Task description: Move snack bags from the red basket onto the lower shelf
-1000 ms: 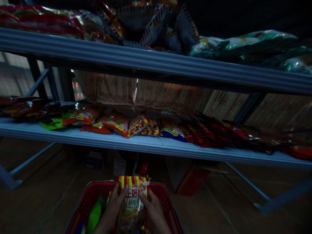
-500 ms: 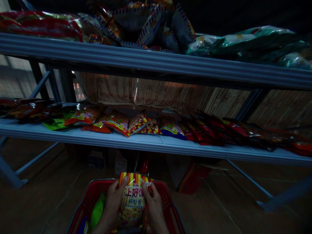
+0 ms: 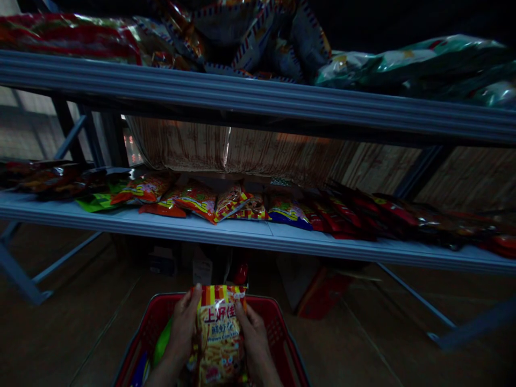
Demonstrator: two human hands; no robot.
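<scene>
Between my two hands is a bag of prawn crackers (image 3: 221, 333), held upright with its printed front facing me and a red-and-yellow striped top. My left hand (image 3: 180, 330) grips its left edge, thumb near the top corner. My right hand (image 3: 255, 334) is closed on the right edge, thumb lying on the front. Under and around the hands stands a red shopping basket (image 3: 278, 322). Inside it, a green packet (image 3: 162, 343) and a blue packet (image 3: 139, 370) show at the left; the hands and the bag hide much of the rest.
Ahead, a blue-grey shelf (image 3: 258, 230) carries a row of snack bags (image 3: 197, 199), with dark red packets (image 3: 338, 212) to the right. Larger bags lie on the upper shelf (image 3: 242, 88). Boxes (image 3: 318, 293) stand on the floor below. Slanted metal legs (image 3: 24, 277) flank the basket.
The bag has turned slightly, and more of its lower front shows now. My left thumb has shifted off the front to its left top corner. The shelf view has moved slightly.
</scene>
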